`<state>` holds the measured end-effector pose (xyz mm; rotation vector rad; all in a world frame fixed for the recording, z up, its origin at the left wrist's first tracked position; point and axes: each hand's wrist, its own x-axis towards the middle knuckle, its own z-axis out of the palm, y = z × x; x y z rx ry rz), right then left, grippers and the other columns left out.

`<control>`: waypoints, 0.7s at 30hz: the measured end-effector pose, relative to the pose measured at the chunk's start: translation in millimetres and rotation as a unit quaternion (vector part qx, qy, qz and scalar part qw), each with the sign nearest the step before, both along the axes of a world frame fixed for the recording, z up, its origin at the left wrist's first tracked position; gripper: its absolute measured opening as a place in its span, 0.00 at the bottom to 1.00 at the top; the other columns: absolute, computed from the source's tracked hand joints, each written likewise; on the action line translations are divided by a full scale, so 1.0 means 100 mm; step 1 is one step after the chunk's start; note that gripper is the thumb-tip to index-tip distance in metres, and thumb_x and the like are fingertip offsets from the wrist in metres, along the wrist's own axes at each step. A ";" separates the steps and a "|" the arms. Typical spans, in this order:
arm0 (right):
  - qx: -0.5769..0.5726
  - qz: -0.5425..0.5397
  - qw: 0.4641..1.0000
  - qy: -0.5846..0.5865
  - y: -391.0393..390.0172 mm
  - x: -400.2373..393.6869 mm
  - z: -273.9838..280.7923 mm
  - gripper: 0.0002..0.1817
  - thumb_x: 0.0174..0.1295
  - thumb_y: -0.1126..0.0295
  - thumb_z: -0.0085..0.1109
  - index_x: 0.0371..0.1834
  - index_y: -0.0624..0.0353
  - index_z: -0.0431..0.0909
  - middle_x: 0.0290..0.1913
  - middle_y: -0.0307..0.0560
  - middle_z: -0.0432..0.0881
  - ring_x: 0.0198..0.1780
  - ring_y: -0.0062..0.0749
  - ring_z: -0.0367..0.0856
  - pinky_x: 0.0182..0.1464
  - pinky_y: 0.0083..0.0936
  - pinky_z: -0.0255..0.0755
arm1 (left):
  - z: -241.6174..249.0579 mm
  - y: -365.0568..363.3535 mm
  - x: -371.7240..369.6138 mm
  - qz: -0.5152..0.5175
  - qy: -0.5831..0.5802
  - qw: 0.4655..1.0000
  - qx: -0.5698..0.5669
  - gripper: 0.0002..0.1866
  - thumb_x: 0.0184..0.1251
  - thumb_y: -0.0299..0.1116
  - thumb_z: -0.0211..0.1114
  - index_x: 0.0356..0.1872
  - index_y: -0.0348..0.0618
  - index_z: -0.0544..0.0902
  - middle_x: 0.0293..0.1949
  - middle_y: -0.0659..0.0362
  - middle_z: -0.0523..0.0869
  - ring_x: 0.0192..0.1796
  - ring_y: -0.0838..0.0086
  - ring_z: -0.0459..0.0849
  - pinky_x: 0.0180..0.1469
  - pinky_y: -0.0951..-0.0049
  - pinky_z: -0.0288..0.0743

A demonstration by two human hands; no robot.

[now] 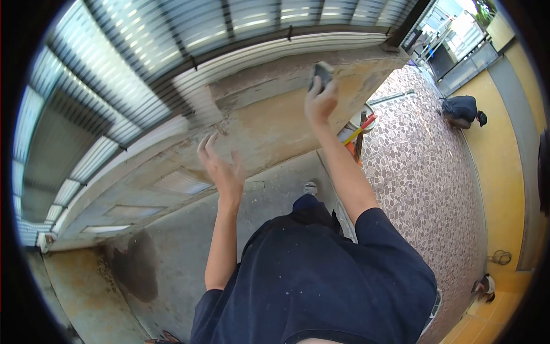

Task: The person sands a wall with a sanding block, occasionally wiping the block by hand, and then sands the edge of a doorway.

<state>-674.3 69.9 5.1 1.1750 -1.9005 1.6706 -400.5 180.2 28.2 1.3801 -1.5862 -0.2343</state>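
My right hand (322, 104) is raised near the top of a low plastered wall (269, 123), its fingers closed round a dark, flat-faced block (322, 74) with a paler edge. Whether it is a sanding block or a sponge I cannot make out. In front of the same wall, further left, my left hand (220, 172) is held up with its fingers spread and nothing in them. The wall face is patchy, yellowish in the middle and grey along the ledge.
Corrugated sheets behind bars (252, 23) rise above the wall. A bucket (358, 120) with long tools stands by its right end. Patterned paving (418, 172) stretches right, where a person in dark clothes (461, 109) bends by a yellow wall (498, 143). A coiled cable (500, 257) lies lower right.
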 end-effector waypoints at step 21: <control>-0.056 -0.099 0.952 -0.283 -0.42 -2.08 0.12 0.18 0.75 0.65 0.55 0.47 0.76 0.71 0.47 0.74 0.81 0.49 0.65 0.83 0.52 0.46 0.75 | 0.52 -1.57 -2.79 -0.141 -0.209 0.898 -0.362 0.24 0.63 0.41 0.77 0.55 0.49 0.78 0.60 0.58 0.79 0.67 0.64 0.74 0.72 0.57 0.56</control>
